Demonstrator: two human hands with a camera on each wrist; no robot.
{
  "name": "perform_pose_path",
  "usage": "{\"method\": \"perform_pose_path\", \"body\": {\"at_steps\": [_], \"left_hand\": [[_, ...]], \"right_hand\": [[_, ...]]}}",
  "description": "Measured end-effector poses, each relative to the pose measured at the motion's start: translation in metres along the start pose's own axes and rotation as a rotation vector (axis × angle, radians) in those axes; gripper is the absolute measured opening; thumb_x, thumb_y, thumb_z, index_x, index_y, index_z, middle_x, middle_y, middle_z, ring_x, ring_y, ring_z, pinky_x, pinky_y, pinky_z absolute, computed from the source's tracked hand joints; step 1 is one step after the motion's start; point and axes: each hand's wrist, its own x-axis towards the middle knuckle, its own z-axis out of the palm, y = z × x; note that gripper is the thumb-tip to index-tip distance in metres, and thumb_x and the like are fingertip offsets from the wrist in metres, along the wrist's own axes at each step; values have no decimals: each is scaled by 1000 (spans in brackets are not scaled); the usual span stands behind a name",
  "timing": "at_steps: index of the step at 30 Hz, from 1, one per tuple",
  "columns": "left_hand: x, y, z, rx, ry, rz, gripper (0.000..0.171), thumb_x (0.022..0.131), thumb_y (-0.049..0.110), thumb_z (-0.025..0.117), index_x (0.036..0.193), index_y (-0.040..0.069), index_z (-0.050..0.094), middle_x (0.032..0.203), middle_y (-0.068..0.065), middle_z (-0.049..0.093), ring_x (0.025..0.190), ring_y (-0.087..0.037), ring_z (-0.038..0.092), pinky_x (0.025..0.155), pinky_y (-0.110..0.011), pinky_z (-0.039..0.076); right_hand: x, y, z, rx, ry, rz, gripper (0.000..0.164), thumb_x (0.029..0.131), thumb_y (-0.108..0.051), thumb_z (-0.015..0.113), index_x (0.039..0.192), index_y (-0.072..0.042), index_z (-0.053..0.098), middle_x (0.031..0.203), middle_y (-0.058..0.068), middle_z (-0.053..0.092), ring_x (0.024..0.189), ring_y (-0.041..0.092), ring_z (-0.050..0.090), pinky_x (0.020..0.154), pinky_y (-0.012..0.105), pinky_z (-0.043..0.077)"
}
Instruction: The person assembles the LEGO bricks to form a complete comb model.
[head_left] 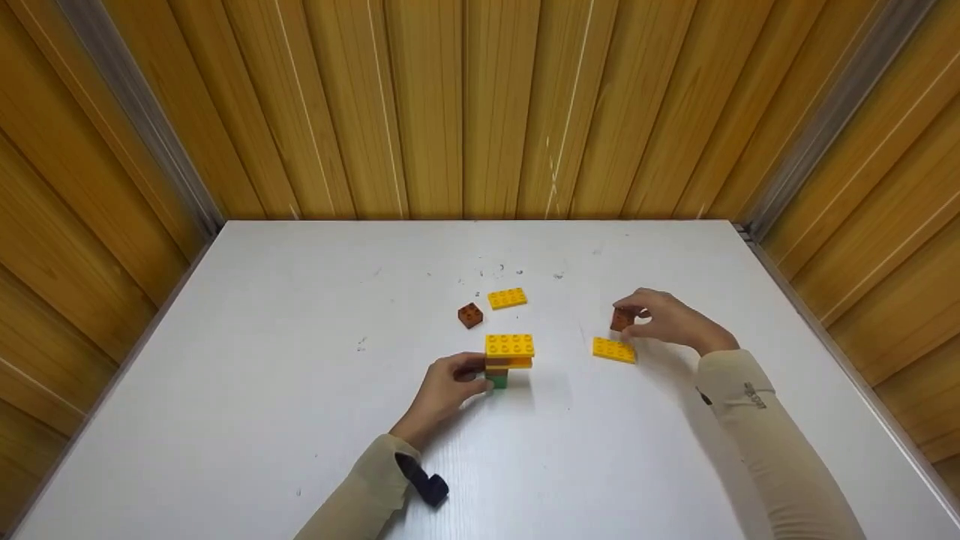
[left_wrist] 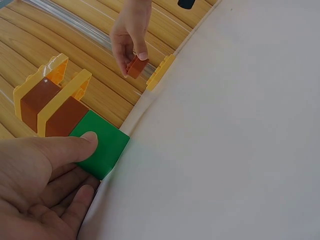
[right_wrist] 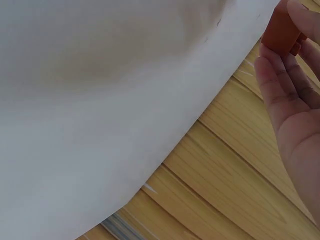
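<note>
My left hand (head_left: pixel 452 381) holds a small stack of toy bricks by its left side. At the bottom of the stack is a green brick (left_wrist: pixel 104 145), with the thumb on its face. Above it, brown bricks (left_wrist: pixel 66 115) alternate with wider yellow plates (head_left: pixel 510 345) that jut out to the right. Off to the right, my right hand (head_left: pixel 671 319) pinches a brown brick (right_wrist: pixel 281 31) between thumb and fingers, raised off the table in the left wrist view. Just in front of that hand lies a yellow plate (head_left: pixel 613 349), studs up.
Behind the stack, a loose brown brick (head_left: pixel 470 315) and another yellow plate (head_left: pixel 508 298) lie on the white table (head_left: pixel 300 315). Wood-patterned walls (head_left: pixel 465 105) stand along the back and both sides.
</note>
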Motion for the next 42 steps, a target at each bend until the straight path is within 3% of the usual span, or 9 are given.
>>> {"method": "perform_pose_path", "body": {"at_steps": [12, 21, 35, 42], "left_hand": [[-1, -1, 0, -5, -2, -3, 42, 84, 12, 73, 124, 9, 63, 121, -8, 66, 112, -20, 63, 95, -30, 52], [-1, 0, 2, -13, -9, -2, 41, 84, 11, 72, 125, 9, 63, 121, -7, 66, 112, -21, 62, 98, -32, 51], [-2, 2, 1, 7, -5, -31, 42, 84, 10, 70, 125, 12, 63, 121, -4, 66, 112, -18, 62, 98, -33, 50], [-1, 2, 0, -11, -10, -7, 40, 85, 9, 71, 124, 11, 63, 121, -6, 67, 112, -19, 62, 97, -32, 51]], "right_hand": [[8, -32, 5, -9, -18, -156, 43, 85, -10, 71, 124, 4, 60, 110, 12, 62, 102, 27, 59, 92, 50, 50], [13, -51, 10, -51, -54, -183, 41, 86, -14, 71, 124, 0, 62, 110, 7, 63, 101, 23, 59, 92, 48, 50], [21, -84, 9, -94, -78, -318, 39, 86, -15, 71, 123, -3, 63, 108, 5, 62, 101, 22, 60, 91, 40, 53], [22, -103, 6, -125, -98, -346, 40, 86, -14, 71, 125, -6, 63, 108, 5, 62, 103, 22, 60, 91, 40, 53]]}}
